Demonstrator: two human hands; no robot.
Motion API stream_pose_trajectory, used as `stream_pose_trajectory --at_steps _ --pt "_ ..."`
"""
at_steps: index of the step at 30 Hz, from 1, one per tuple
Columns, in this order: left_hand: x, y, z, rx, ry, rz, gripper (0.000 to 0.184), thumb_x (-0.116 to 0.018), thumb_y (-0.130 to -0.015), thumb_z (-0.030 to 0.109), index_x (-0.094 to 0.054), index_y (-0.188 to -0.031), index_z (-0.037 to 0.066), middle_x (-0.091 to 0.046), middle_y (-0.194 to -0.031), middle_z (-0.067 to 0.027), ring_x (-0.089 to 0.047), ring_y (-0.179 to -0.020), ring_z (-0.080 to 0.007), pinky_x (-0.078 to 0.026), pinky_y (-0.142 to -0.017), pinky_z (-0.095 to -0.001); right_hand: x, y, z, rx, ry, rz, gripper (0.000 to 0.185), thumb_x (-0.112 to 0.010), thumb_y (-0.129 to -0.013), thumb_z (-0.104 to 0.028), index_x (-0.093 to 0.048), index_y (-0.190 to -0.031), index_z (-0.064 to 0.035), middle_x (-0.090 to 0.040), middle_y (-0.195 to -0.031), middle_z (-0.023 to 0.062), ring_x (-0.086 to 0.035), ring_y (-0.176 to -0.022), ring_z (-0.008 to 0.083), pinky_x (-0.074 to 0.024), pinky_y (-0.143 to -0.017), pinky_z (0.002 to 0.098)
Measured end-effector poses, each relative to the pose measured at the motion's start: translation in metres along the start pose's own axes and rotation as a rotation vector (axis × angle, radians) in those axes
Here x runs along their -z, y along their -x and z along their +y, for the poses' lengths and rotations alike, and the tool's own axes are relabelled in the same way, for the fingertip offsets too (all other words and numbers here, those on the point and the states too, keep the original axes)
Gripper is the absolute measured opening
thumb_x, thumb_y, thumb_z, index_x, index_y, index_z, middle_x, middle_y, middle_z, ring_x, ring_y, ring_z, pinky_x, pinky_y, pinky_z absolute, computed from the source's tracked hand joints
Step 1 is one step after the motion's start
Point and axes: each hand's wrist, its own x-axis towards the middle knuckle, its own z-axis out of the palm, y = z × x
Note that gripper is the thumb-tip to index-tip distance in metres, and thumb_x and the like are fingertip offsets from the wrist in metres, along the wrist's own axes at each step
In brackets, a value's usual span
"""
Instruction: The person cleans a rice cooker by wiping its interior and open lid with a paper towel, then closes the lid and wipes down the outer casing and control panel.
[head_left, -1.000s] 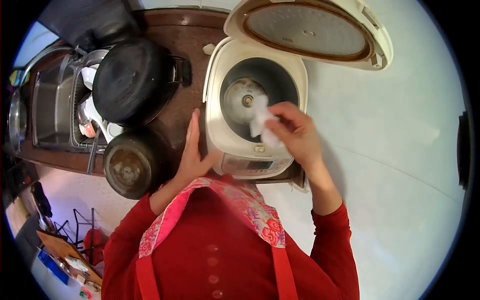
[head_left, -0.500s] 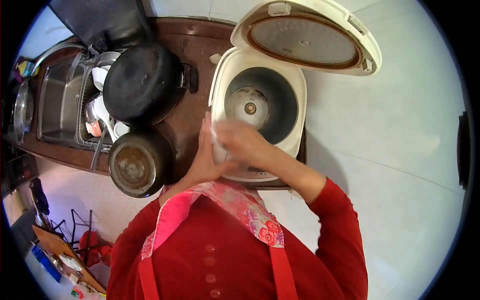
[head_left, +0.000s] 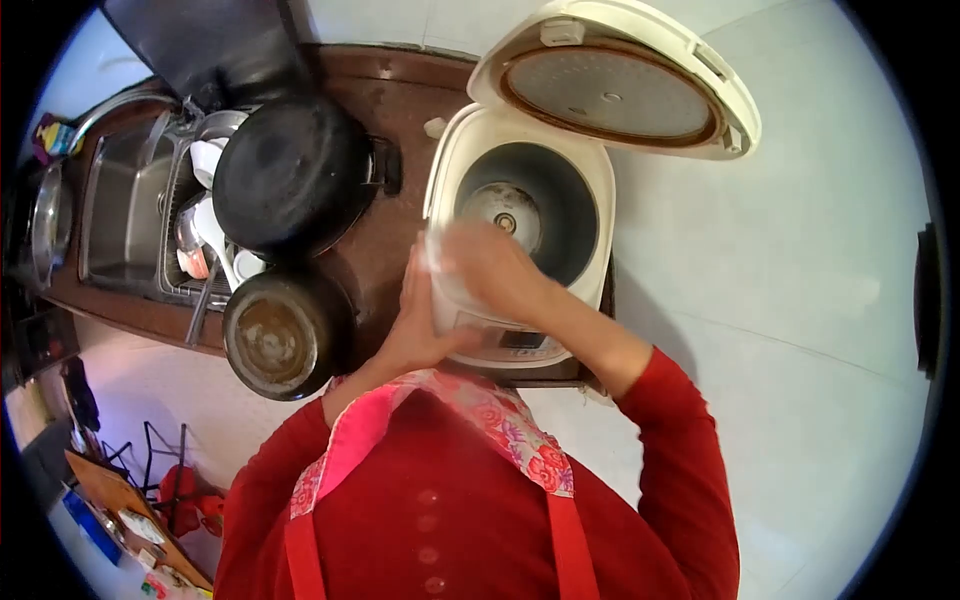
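Note:
A white rice cooker stands at the counter's end with its lid raised. No inner pot sits in its grey well, so the heating plate shows at the bottom. My left hand lies against the cooker's left front side, fingers stretched out and thumb reaching over the front. Over the front left rim, my right hand is smeared by motion. A whitish blur shows at its fingertips, too unclear to name. Its fingers cannot be made out.
Left of the cooker, a large black pan and a smaller dark pot rest upside down. Beyond them are a dish rack with bowls and utensils and a steel sink. The brown counter has a curved edge.
My right hand has shifted slightly right and up over the rim, still blurred. My left hand stays against the cooker's side. The whole view has shifted a little.

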Motion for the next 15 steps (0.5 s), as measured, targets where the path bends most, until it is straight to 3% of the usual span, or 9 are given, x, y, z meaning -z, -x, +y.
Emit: stream_pose_trajectory --at_steps 2,4,6,8,9,10,11,14,15 --pt "0.002 -0.004 0.003 0.005 -0.028 -0.016 0.126 -0.081 -0.070 0.042 0.007 -0.150 -0.001 -0.002 -0.156 -0.0242 -0.004 -0.145 -0.0373 -0.009 -0.116 -0.0435 -0.006 -0.037 0.033 0.101 0.081 0.332 0.004 -0.058 -0.073 -0.004 -0.061 -0.076 -0.0036 -0.060 -0.086 0.0136 -0.057 -0.085 0.0347 -0.0476 -0.077 0.0426" --pt "0.007 -0.006 0.012 0.012 -0.034 -0.023 0.126 -0.080 -0.068 0.042 0.007 -0.149 -0.002 -0.001 -0.155 -0.0267 -0.002 -0.145 -0.0409 -0.008 -0.117 -0.0451 0.014 -0.061 0.055 -0.153 0.267 0.282 0.007 -0.056 -0.076 -0.007 -0.059 -0.076 -0.0013 -0.057 -0.085 0.0166 -0.056 -0.083 0.0353 -0.0478 -0.076 0.0422" --pt "0.012 -0.011 0.015 0.025 0.154 0.033 0.107 -0.073 -0.074 0.028 -0.004 -0.149 -0.003 -0.009 -0.154 -0.0241 -0.007 -0.145 -0.0372 -0.009 -0.117 -0.0426 0.011 -0.055 0.058 -0.046 0.339 0.228 0.009 -0.056 -0.076 -0.008 -0.062 -0.079 -0.0015 -0.057 -0.086 0.0153 -0.056 -0.083 0.0341 -0.0486 -0.075 0.0424" --pt "0.012 -0.015 0.014 0.046 0.365 0.088 0.088 -0.066 -0.080 0.014 -0.014 -0.149 -0.004 -0.017 -0.154 -0.0216 -0.013 -0.144 -0.0335 -0.011 -0.117 -0.0400 -0.001 -0.033 0.036 0.094 0.226 0.185 0.012 -0.057 -0.076 -0.007 -0.065 -0.084 -0.0025 -0.058 -0.089 0.0133 -0.058 -0.087 0.0318 -0.0495 -0.078 0.0395" --pt "0.007 -0.018 0.008 0.062 0.496 0.181 0.072 -0.056 -0.082 0.004 -0.025 -0.146 -0.005 -0.023 -0.152 -0.0201 -0.017 -0.143 -0.0316 -0.012 -0.116 -0.0391 -0.011 -0.019 0.029 0.121 0.112 0.173 0.014 -0.058 -0.076 -0.006 -0.066 -0.087 -0.0036 -0.059 -0.091 0.0128 -0.058 -0.090 0.0310 -0.0492 -0.080 0.0387" --pt "-0.001 -0.022 -0.006 0.069 0.447 0.182 0.072 -0.056 -0.082 0.004 -0.024 -0.146 -0.006 -0.023 -0.151 -0.0206 -0.017 -0.143 -0.0322 -0.012 -0.116 -0.0392 -0.018 -0.008 0.021 0.153 0.000 0.159 0.017 -0.058 -0.075 -0.006 -0.067 -0.089 -0.0047 -0.060 -0.094 0.0123 -0.059 -0.093 0.0303 -0.0490 -0.082 0.0379" --pt "-0.010 -0.027 -0.025 0.075 0.399 0.188 0.071 -0.055 -0.082 0.004 -0.024 -0.146 -0.006 -0.024 -0.151 -0.0211 -0.018 -0.142 -0.0328 -0.012 -0.116 -0.0394 -0.004 -0.005 -0.008 -0.066 0.032 -0.069 0.020 -0.058 -0.076 -0.005 -0.067 -0.093 -0.0062 -0.062 -0.100 0.0124 -0.059 -0.097 0.0307 -0.0476 -0.086 0.0393" --pt "-0.011 -0.033 -0.018 -0.021 0.123 0.227 0.069 -0.050 -0.085 0.006 -0.020 -0.145 -0.008 -0.027 -0.147 -0.0268 -0.022 -0.140 -0.0388 -0.014 -0.116 -0.0413 -0.016 -0.014 0.027 0.090 0.067 0.140 0.018 -0.058 -0.075 -0.005 -0.066 -0.092 -0.0059 -0.062 -0.098 0.0125 -0.059 -0.096 0.0323 -0.0483 -0.084 0.0415" --pt "-0.011 -0.033 -0.012 -0.035 0.100 0.263 0.069 -0.050 -0.085 0.006 -0.019 -0.145 -0.008 -0.027 -0.147 -0.0275 -0.022 -0.139 -0.0394 -0.015 -0.115 -0.0413 -0.012 -0.030 0.035 0.086 0.106 0.333 0.012 -0.058 -0.075 -0.004 -0.064 -0.085 -0.0048 -0.061 -0.092 0.0126 -0.059 -0.094 0.0329 -0.0491 -0.080 0.0413"
